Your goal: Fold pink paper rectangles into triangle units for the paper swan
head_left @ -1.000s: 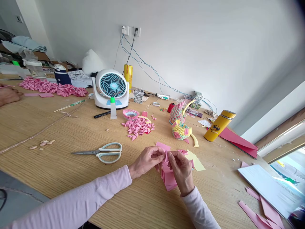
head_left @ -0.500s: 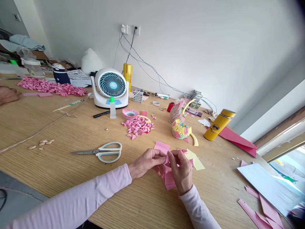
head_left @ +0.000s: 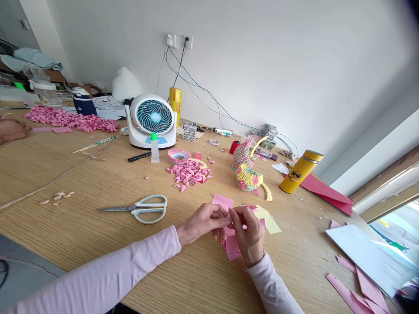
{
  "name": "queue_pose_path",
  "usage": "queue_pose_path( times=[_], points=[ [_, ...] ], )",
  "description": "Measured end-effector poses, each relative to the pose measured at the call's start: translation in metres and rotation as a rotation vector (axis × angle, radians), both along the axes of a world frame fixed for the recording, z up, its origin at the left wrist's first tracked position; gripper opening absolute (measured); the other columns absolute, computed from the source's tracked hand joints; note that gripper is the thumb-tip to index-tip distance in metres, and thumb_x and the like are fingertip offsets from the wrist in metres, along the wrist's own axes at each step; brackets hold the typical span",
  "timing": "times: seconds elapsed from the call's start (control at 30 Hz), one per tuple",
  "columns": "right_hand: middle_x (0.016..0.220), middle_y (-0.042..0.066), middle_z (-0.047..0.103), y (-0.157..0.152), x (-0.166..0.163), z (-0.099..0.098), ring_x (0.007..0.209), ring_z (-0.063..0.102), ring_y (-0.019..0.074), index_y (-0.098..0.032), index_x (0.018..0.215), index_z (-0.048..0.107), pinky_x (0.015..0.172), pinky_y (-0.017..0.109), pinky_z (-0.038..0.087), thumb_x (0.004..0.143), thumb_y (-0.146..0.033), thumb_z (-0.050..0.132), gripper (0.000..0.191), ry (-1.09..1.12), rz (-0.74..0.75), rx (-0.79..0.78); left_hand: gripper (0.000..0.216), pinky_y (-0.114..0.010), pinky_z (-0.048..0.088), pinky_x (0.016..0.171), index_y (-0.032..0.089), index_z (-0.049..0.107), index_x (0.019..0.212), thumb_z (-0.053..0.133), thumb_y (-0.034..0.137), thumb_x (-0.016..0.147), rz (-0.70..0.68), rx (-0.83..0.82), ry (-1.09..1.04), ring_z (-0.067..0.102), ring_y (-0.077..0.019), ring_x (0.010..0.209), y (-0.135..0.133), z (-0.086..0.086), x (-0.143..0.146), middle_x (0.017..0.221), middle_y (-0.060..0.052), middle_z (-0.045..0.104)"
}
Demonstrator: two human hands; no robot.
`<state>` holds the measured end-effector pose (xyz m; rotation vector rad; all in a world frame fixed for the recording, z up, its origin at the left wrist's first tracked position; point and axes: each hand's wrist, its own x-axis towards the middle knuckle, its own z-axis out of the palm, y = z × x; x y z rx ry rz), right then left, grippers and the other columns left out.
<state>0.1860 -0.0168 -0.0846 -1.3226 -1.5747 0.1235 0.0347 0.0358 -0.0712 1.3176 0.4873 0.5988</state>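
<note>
My left hand (head_left: 207,220) and my right hand (head_left: 248,231) meet fingertip to fingertip above the table, both pinched closed on a small piece of pink paper that the fingers mostly hide. Under them lie pink paper sheets (head_left: 231,249). Another pink sheet (head_left: 222,200) rests just behind the left hand, and pale yellow paper (head_left: 269,219) is right of the right hand. To the left lie scissors (head_left: 149,209) with pale handles. Beyond the hands sit a pile of folded pink paper pieces (head_left: 190,172) and a folded-paper model with a yellow neck (head_left: 248,178).
A white fan (head_left: 153,117), a glue bottle with green cap (head_left: 155,150) and a pink paper bowl (head_left: 179,156) stand behind. A yellow bottle (head_left: 299,172) is at right, near a white board (head_left: 366,253) and pink strips. Another person's hand (head_left: 13,131) rests far left.
My fingertips have closed in tighter, so the pink paper between them, visible before, is now mostly covered. My arms and the things on the table have hardly moved.
</note>
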Motion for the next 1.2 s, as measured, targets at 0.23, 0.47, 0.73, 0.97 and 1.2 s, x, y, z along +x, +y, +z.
queue_pose_path(
  times=[0.23, 0.47, 0.73, 0.97, 1.2],
  points=[
    [0.061, 0.002, 0.058, -0.003, 0.008, 0.008, 0.052, 0.051, 0.0122, -0.017, 0.079, 0.064, 0.050, 0.023, 0.040, 0.090, -0.038, 0.051, 0.028, 0.163, 0.147, -0.180, 0.034, -0.018, 0.037, 0.043, 0.012, 0.058, 0.086, 0.066, 0.045, 0.078, 0.056, 0.024, 0.012, 0.064, -0.0120, 0.053, 0.003, 0.002, -0.003, 0.072, -0.005, 0.069],
    [0.063, 0.003, 0.064, 0.002, 0.011, 0.011, 0.051, 0.054, 0.0108, -0.016, 0.081, 0.062, 0.047, 0.021, 0.042, 0.081, -0.042, 0.065, 0.027, 0.481, 0.286, -0.386, 0.033, -0.017, 0.037, 0.042, 0.013, 0.057, 0.088, 0.061, 0.045, 0.082, 0.066, 0.102, 0.015, 0.066, -0.0135, 0.054, 0.004, -0.003, -0.002, 0.068, -0.004, 0.068],
    [0.064, 0.002, 0.064, 0.003, 0.011, 0.007, 0.051, 0.054, 0.0107, -0.016, 0.086, 0.062, 0.041, 0.019, 0.040, 0.076, -0.038, 0.071, 0.026, 0.556, 0.200, -0.272, 0.033, -0.019, 0.040, 0.046, 0.013, 0.056, 0.093, 0.059, 0.044, 0.083, 0.040, 0.071, 0.000, 0.066, -0.0135, 0.055, 0.003, 0.004, -0.003, 0.083, -0.009, 0.070],
    [0.073, 0.005, 0.070, -0.001, 0.016, 0.014, 0.062, 0.059, 0.0155, -0.019, 0.087, 0.070, 0.051, 0.024, 0.043, 0.082, -0.036, 0.063, 0.019, 0.198, 0.173, -0.230, 0.031, -0.020, 0.043, 0.050, 0.010, 0.062, 0.090, 0.063, 0.040, 0.082, 0.095, 0.200, 0.004, 0.065, -0.0128, 0.055, 0.008, -0.002, -0.003, 0.084, -0.009, 0.071],
    [0.065, 0.002, 0.066, -0.002, 0.017, 0.017, 0.057, 0.055, 0.0138, -0.019, 0.070, 0.069, 0.052, 0.024, 0.042, 0.085, -0.038, 0.060, 0.025, 0.090, 0.179, -0.241, 0.026, -0.024, 0.049, 0.058, 0.012, 0.060, 0.087, 0.061, 0.038, 0.083, 0.138, 0.337, 0.049, 0.065, -0.0141, 0.060, 0.004, 0.004, -0.004, 0.074, -0.005, 0.068]
  ],
)
